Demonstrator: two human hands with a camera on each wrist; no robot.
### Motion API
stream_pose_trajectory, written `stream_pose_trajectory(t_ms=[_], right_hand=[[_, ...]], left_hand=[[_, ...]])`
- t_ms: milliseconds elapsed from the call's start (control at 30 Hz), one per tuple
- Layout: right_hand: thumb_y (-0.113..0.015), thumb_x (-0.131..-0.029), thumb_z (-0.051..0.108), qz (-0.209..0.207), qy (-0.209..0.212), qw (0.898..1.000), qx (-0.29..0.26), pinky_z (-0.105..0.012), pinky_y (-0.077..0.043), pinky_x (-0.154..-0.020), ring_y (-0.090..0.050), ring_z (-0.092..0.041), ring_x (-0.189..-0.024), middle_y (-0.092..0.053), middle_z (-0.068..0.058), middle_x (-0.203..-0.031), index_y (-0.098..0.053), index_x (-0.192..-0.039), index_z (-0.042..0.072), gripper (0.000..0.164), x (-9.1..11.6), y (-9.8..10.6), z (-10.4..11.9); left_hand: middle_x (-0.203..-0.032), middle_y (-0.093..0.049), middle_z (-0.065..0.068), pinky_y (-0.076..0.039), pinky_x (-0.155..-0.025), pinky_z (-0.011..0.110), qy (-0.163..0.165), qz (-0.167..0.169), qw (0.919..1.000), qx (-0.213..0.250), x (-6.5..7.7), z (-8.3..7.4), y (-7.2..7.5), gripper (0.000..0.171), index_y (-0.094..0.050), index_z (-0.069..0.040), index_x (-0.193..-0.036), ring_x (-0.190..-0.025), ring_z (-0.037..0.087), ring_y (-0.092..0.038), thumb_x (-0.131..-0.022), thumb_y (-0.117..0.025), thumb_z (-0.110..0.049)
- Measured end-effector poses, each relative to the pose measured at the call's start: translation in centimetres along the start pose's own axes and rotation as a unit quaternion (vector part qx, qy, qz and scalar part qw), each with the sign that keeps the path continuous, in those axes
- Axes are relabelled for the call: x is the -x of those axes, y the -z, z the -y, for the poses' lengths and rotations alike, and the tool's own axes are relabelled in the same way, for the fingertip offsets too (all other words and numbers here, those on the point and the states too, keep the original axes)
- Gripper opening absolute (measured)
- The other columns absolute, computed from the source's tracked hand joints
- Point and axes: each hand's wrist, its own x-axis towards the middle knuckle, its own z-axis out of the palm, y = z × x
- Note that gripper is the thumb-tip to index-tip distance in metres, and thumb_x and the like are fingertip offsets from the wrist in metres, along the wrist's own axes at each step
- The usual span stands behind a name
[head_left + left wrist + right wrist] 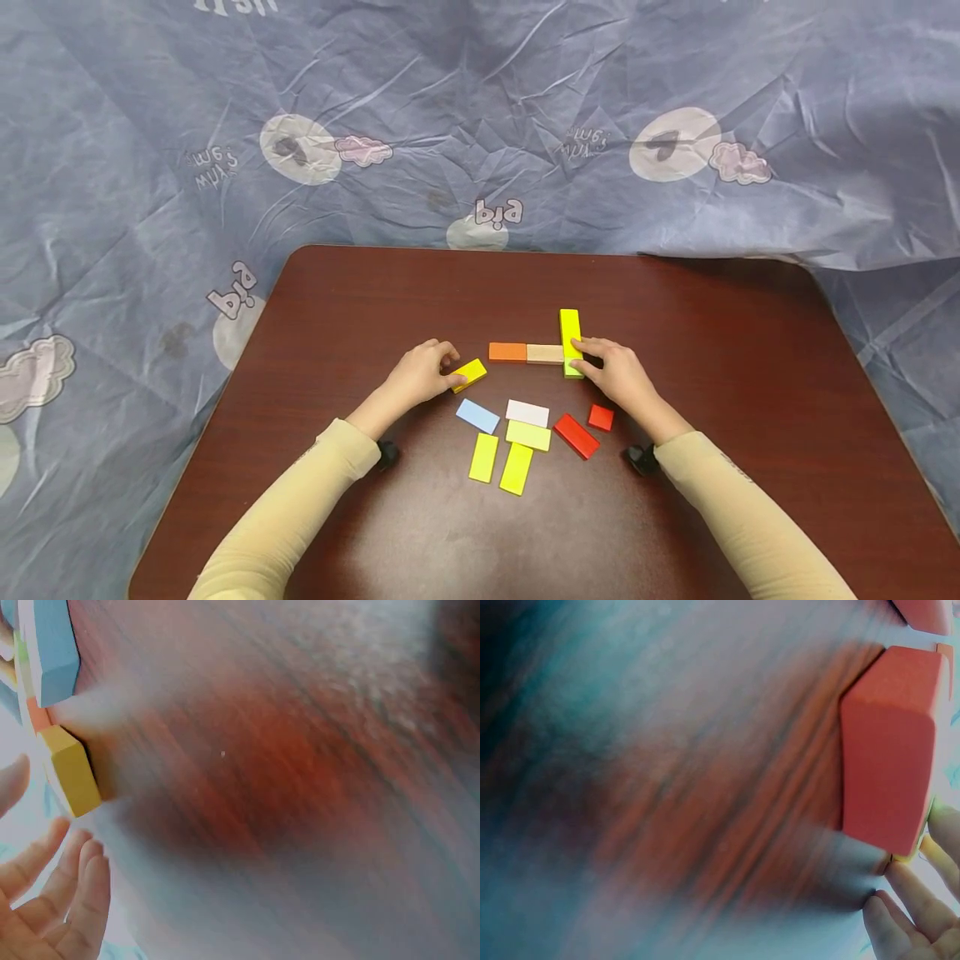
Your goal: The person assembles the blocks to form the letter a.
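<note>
So, from the head view the left hand (425,372) looks like its thumb is on the lone yellow block (469,375), left of the orange block (507,352). But the left wrist view shows the fingers loosely spread and a gap between thumb and block, so it isn't grasping it; a fingertip sits right by the block's end, can't tell if it touches. That view also shows the thick sides of this block and the blue block (57,652), where the head view mostly gives tops.

The right hand (619,372) isn't clenched either: index finger against the right side of the long yellow block (570,327), thumb by the yellow-green block (573,367) at its near end. The tan block (545,355) bridges from there left to the orange one. In the right wrist view the small red block (891,750) looms big and partly hides what the fingers are doing.

Both forearms reach in from the near side, sleeves (288,500) cream, over the dark red-brown table (712,333).
</note>
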Motion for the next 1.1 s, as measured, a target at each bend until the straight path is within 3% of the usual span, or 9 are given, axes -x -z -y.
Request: stream_pose_trajectory(t_ms=[67,167,367,700,1100], right_hand=[[-0.074,-0.089,0.023,0.003,-0.001,1.0,-0.002,-0.055,-0.043,-0.105,-0.054,-0.04,-0.128,-0.062,-0.02,-0.133,-0.063,-0.133,0.007,0.047,0.0,0.0,-0.1],[-0.074,-0.089,0.023,0.005,-0.002,1.0,-0.005,-0.055,-0.043,-0.105,-0.054,-0.04,-0.128,-0.061,-0.02,-0.134,-0.063,-0.133,0.007,0.047,0.1,-0.1,-0.1],[-0.074,-0.089,0.022,-0.002,-0.001,1.0,-0.003,-0.056,-0.043,-0.104,-0.054,-0.041,-0.127,-0.062,-0.021,-0.133,-0.063,-0.132,0.007,0.047,0.2,0.0,0.1],[-0.074,-0.089,0.021,-0.005,0.002,1.0,-0.002,-0.055,-0.044,-0.104,-0.055,-0.04,-0.126,-0.062,-0.02,-0.132,-0.064,-0.131,0.006,0.046,0.2,0.0,0.1],[-0.075,-0.088,0.02,-0.009,0.01,1.0,-0.004,-0.055,-0.044,-0.103,-0.056,-0.04,-0.124,-0.063,-0.021,-0.131,-0.065,-0.13,0.006,0.046,-0.1,-0.2,-0.3]], left_hand=[[-0.094,-0.065,0.004,-0.052,-0.074,0.033,0.019,0.025,0.9995,-0.002,-0.4,0.1,-0.2,0.035,-0.069,-0.01,-0.107,-0.083,0.018,-0.06,-0.083,-0.08,-0.033],[-0.089,-0.065,0.003,-0.05,-0.07,0.03,0.029,0.037,0.9989,0.001,-0.8,0.0,-0.5,0.033,-0.071,-0.011,-0.103,-0.08,0.016,-0.059,-0.082,-0.081,-0.034],[-0.081,-0.063,0.001,-0.047,-0.065,0.028,0.062,0.023,0.9976,0.019,-1.4,-0.3,-0.9,0.031,-0.069,-0.009,-0.097,-0.072,0.015,-0.056,-0.081,-0.081,-0.034],[-0.084,-0.066,0.005,-0.049,-0.065,0.028,0.117,0.004,0.9907,0.069,-1.9,-0.8,-1.2,0.034,-0.068,-0.005,-0.101,-0.072,0.017,-0.059,-0.083,-0.08,-0.031],[-0.085,-0.067,0.005,-0.047,-0.062,0.026,0.134,0.008,0.987,0.087,-2.0,-1.2,-1.2,0.032,-0.068,-0.007,-0.1,-0.072,0.017,-0.059,-0.083,-0.08,-0.031]])
